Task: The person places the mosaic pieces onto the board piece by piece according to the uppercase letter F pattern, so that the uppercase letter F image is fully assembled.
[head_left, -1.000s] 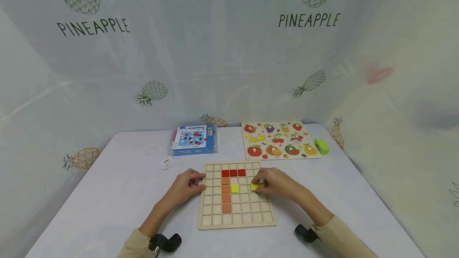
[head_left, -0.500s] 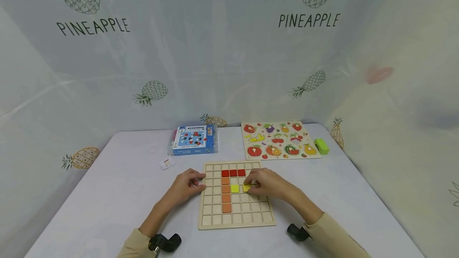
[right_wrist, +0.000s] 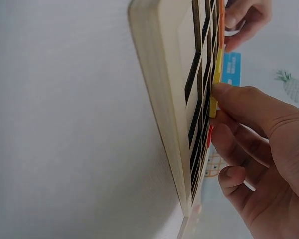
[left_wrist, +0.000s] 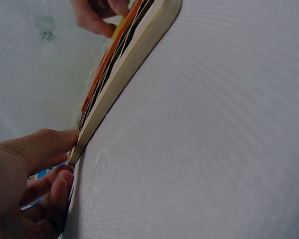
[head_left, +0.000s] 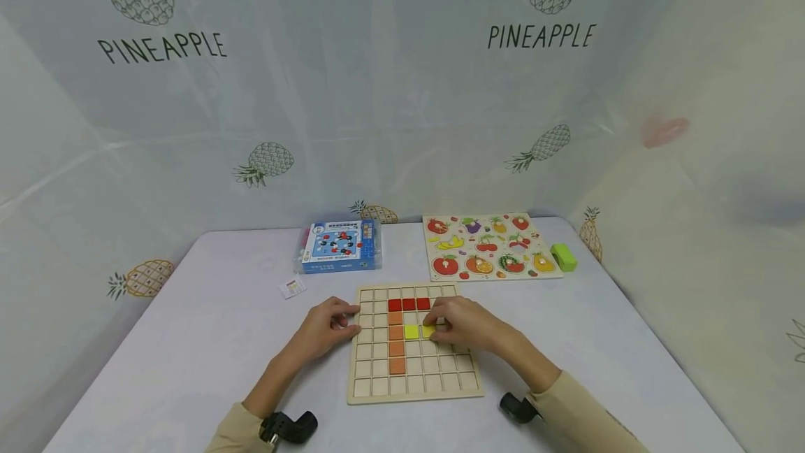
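Note:
A light wooden grid board (head_left: pixel 434 386) lies flat on the table in the head view. Three red tiles (head_left: pixel 409 305) form a row near its top, and several orange tiles (head_left: pixel 396 349) run down a column. Next to that column sits a yellow tile (head_left: pixel 411 332). My right hand (head_left: pixel 467 324) pinches a second yellow tile (right_wrist: pixel 213 107) between thumb and fingertips, right beside the first; whether it is fully seated in its cell is hidden. My left hand (head_left: pixel 327 325) touches the board's left edge with thumb and forefinger spread apart, the other fingers loosely bent.
Behind the board stand a blue boxed set (head_left: pixel 337 247) and, to its right, a fruit puzzle board (head_left: pixel 493 247). A green block (head_left: pixel 564 257) is beside the puzzle. A small white card (head_left: pixel 293 288) lies at left. Patterned cloth (head_left: pixel 402 103) hangs behind the table.
My right hand has slid left across the board with its yellow tile, bringing it beside the other yellow tile. My left hand has stayed at the board's edge.

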Available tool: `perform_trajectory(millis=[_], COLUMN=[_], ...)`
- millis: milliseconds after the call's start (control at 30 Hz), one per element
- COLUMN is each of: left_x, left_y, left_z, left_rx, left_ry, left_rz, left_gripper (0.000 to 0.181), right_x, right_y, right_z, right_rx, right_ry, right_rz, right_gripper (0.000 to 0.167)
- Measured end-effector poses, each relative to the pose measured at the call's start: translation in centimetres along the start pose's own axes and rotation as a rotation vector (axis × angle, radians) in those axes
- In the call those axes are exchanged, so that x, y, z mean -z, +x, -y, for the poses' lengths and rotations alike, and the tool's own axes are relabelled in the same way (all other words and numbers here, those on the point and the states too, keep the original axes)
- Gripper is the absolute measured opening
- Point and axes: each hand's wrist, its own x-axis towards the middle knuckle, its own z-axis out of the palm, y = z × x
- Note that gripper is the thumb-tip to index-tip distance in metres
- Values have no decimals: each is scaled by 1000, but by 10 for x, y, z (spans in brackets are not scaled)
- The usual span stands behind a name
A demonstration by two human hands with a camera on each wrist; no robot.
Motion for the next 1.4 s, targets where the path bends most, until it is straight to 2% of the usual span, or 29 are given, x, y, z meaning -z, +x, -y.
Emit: perform_trajectory(millis=[833, 1100, 1400], left_x=[1, -1, 1], left_y=[-1, 2, 8], left_z=[-3, -5, -1], left_rx=[-17, -39, -55], left_ry=[-9, -10, 17], left_rz=[-10, -5, 21], left_gripper=[37, 37, 39], right_x=[1, 8, 16], right_y=[1, -11, -24], right_z=[1, -8, -27], right_rx=[-7, -52, -175], right_ry=[18, 25, -25], right_rz=[-8, -19, -79], right_gripper=[20, 20, 26])
